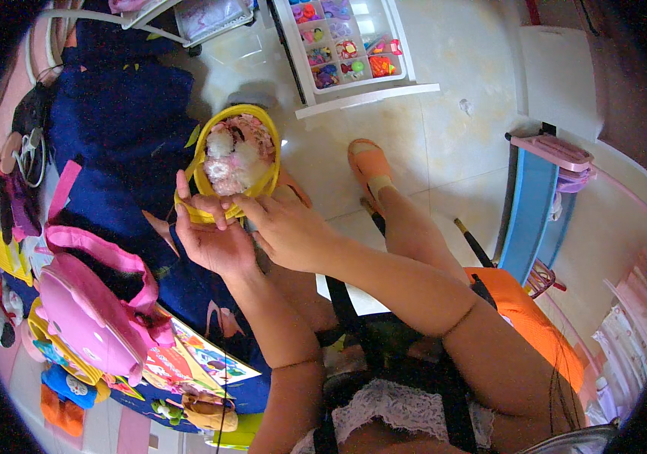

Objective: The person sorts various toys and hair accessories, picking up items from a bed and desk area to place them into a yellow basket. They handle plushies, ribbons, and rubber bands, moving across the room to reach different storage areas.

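A round yellow container (pixel 277 136), with a band or handle at its near side, sits in front of me at the edge of the dark blue cloth. Fluffy pink and white items (pixel 238 153) fill it; what they are exactly is unclear. My left hand (pixel 210 241) is turned palm up under the near rim, its fingers bent around the yellow band and one finger pointing up. Over that same rim reaches my right hand (pixel 286 230), its fingertips touching the rim beside the left fingers. Its grip is partly hidden.
A pink pig-faced bag (pixel 88 318) and a colourful book (pixel 204 352) lie on the dark blue cloth (pixel 125 96) to my left. Ahead, an open white drawer (pixel 357 102) holds small trinkets in compartments. At right stand a blue-and-pink rack (pixel 527 210) and an orange item (pixel 533 318).
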Demonstrator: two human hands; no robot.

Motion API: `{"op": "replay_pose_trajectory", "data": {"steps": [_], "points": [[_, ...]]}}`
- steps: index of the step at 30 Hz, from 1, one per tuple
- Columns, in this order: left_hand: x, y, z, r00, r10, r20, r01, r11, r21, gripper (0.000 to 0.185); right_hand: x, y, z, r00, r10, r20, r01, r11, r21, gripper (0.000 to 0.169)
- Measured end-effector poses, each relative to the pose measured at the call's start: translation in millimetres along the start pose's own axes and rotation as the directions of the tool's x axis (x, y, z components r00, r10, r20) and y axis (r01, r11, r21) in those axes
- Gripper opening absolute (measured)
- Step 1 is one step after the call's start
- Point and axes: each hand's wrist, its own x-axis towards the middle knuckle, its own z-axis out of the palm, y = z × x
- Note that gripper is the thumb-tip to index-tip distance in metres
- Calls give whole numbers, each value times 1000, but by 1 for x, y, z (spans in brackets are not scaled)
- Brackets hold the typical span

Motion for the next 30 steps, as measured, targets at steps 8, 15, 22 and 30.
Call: {"op": "replay_pose_trajectory", "data": {"steps": [8, 15, 22, 30], "points": [[-25, 11, -4, 1000, 12, -19, -12, 1000, 14, 40, -23, -10, -1, 999, -11, 48, 15, 997, -79, 50], [-96, 42, -7, 972, -111, 206, 108, 994, 28, 44, -119, -9, -36, 959, -180, 220, 239, 928, -285, 43], [-165, 66, -7, 986, -146, 75, 110, 927, 359, 35, -204, 8, -113, 971, -77, 226, 200, 778, -595, 19], [-186, 79, 9, 983, -167, -71, 181, 893, 412, 21, -194, 9, -108, 998, -7, 63, 37, 872, -488, 18]]}}
